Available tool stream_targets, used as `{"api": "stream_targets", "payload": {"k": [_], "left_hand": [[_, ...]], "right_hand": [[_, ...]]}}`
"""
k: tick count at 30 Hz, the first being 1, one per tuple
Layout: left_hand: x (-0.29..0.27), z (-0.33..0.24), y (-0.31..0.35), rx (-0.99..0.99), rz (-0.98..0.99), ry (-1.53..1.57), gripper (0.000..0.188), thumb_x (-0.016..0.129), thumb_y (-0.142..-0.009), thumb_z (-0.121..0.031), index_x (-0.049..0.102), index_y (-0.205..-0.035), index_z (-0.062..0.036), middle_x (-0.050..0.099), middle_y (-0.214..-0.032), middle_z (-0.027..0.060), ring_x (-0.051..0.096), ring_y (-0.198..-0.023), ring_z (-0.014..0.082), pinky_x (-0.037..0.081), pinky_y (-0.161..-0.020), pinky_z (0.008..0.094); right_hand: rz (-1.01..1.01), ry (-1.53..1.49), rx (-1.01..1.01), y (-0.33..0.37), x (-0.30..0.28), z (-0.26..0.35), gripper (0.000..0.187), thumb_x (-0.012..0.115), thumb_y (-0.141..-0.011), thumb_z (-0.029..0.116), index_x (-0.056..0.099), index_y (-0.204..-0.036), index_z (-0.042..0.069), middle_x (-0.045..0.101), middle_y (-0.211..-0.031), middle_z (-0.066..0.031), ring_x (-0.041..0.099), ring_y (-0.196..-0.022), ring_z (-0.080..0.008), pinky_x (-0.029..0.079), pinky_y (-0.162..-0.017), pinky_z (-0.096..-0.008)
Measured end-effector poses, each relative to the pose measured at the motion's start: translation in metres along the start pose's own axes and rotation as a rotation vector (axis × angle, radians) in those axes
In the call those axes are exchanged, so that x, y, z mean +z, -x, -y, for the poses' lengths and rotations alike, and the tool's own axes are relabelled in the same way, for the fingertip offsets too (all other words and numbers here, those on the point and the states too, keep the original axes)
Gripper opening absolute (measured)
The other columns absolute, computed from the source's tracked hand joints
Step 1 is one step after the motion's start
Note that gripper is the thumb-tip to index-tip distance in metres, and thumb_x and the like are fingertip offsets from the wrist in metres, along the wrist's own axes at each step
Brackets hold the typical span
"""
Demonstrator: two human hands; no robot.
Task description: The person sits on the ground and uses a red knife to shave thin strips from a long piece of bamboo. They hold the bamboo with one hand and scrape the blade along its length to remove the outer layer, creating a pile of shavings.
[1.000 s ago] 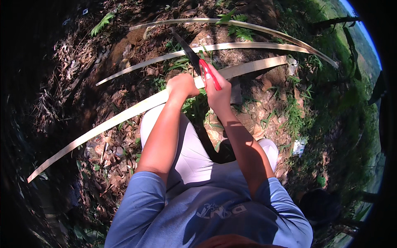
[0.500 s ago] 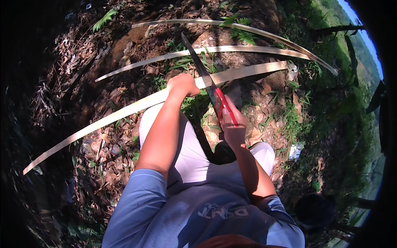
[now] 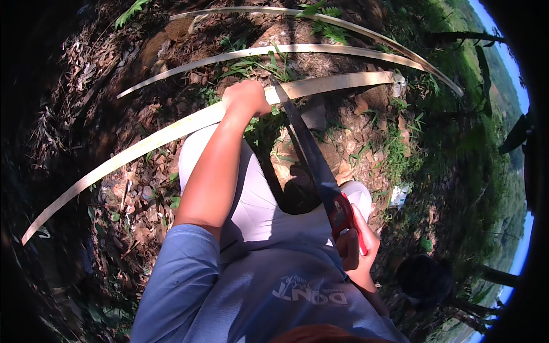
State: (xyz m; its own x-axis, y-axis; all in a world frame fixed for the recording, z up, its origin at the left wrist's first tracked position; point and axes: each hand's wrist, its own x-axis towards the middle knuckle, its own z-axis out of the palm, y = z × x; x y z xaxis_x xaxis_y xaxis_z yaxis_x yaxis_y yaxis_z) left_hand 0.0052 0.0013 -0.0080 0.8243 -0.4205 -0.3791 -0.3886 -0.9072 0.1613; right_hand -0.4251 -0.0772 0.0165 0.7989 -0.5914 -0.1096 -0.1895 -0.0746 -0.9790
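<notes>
My left hand (image 3: 246, 98) is wrapped round a long pale wooden strip (image 3: 154, 137), which slants from the lower left to the upper right and passes over my left knee. In my right hand (image 3: 360, 248), close to my body, is the red handle of a hand saw (image 3: 313, 157). The saw's dark blade runs up and to the left, and its tip lies across the strip just right of my left fist. Where the teeth meet the wood, I cannot make out any cut.
Two more pale strips lie beyond, a nearer strip (image 3: 229, 57) and a farther strip (image 3: 354, 27), their right ends overlapping. Dry leaves (image 3: 131, 188) and green plants cover the ground. A small white packet (image 3: 400, 195) lies right of my knee, and a dark round object (image 3: 424, 280) at lower right.
My right hand has drawn the saw back toward my body, down and to the right, so its tip rather than its handle end crosses the strip. My left hand keeps its grip.
</notes>
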Motion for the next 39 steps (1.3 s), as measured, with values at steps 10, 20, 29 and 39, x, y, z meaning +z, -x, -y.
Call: {"api": "stream_targets", "payload": {"k": [10,20,29,39], "left_hand": [[0.001,0.005,-0.007,0.011,0.011,-0.004,0.037,0.071,-0.073,-0.017,0.084,-0.106,-0.0053,0.081,-0.115,0.0187,0.079,-0.109,0.0344,0.062,-0.095,0.0427],[0.008,-0.002,-0.003,0.034,-0.048,-0.001,0.035,0.072,-0.073,-0.018,0.085,-0.103,-0.0053,0.081,-0.114,0.0191,0.079,-0.110,0.0356,0.062,-0.096,0.0432],[0.007,0.008,-0.011,0.003,-0.056,-0.043,0.037,0.076,-0.072,-0.019,0.085,-0.105,-0.0064,0.082,-0.115,0.0160,0.080,-0.111,0.0309,0.063,-0.095,0.0416],[0.003,0.003,-0.006,0.029,-0.005,-0.004,0.036,0.071,-0.068,-0.015,0.085,-0.099,-0.0052,0.082,-0.110,0.0192,0.080,-0.106,0.0345,0.063,-0.091,0.0431]], "right_hand": [[-0.036,-0.071,0.013,-0.045,0.004,0.015,0.048,0.063,-0.111,0.020,0.062,-0.152,-0.004,0.071,-0.094,-0.0012,0.052,-0.065,-0.0020,0.044,-0.063,-0.0197],[-0.047,-0.173,-0.398,-0.239,0.139,-0.033,0.044,0.063,-0.111,0.020,0.064,-0.150,-0.002,0.078,-0.115,-0.0066,0.064,-0.095,-0.0063,0.054,-0.083,-0.0238],[0.006,-0.250,-0.408,-0.294,0.185,-0.031,0.043,0.061,-0.110,0.015,0.064,-0.149,-0.002,0.077,-0.112,-0.0065,0.066,-0.097,-0.0085,0.054,-0.087,-0.0266],[0.036,-0.170,-0.206,-0.166,0.095,-0.062,0.054,0.065,-0.111,0.029,0.058,-0.157,0.001,0.069,-0.095,0.0001,0.055,-0.075,-0.0035,0.044,-0.065,-0.0221]]}}
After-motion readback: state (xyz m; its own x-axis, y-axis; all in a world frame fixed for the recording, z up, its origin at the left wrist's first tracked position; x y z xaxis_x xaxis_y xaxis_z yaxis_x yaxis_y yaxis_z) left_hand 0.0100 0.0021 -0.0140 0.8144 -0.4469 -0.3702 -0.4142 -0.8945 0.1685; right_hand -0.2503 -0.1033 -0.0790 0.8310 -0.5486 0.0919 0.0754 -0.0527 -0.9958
